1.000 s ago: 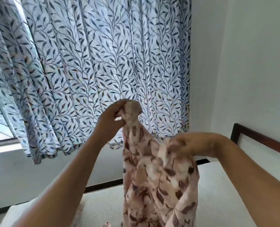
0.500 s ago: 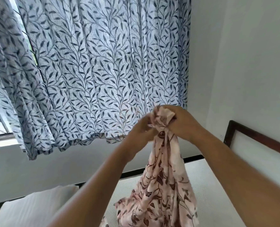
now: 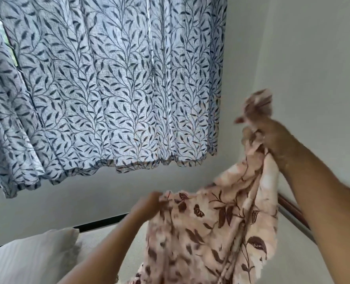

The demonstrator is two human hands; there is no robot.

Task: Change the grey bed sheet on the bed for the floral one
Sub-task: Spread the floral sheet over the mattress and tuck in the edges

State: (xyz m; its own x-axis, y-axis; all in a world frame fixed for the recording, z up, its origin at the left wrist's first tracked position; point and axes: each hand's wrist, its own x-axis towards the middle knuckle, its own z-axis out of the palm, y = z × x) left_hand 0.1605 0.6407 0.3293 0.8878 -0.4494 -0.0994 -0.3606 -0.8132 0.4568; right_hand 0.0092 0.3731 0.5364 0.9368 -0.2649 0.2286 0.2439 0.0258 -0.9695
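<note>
The floral sheet [image 3: 215, 232], pale pink with dark red leaves, hangs in the air over the bed. My right hand [image 3: 268, 134] is raised high at the right and grips a bunched corner of it. My left hand [image 3: 147, 208] is lower, in the middle of the view, and holds the sheet's top edge. Between the two hands the cloth stretches at a slant. Below it lies the bare off-white mattress [image 3: 112, 236]. No grey sheet is in view.
A white pillow [image 3: 30, 257] lies at the lower left. A blue leaf-patterned curtain [image 3: 100, 89] hangs over the window behind the bed. The dark wooden bed frame [image 3: 289, 208] runs along the white wall at the right.
My hands, together at the sheet's top half a second ago, have parted. The right one rose to the right and the left one dropped, spreading the sheet open.
</note>
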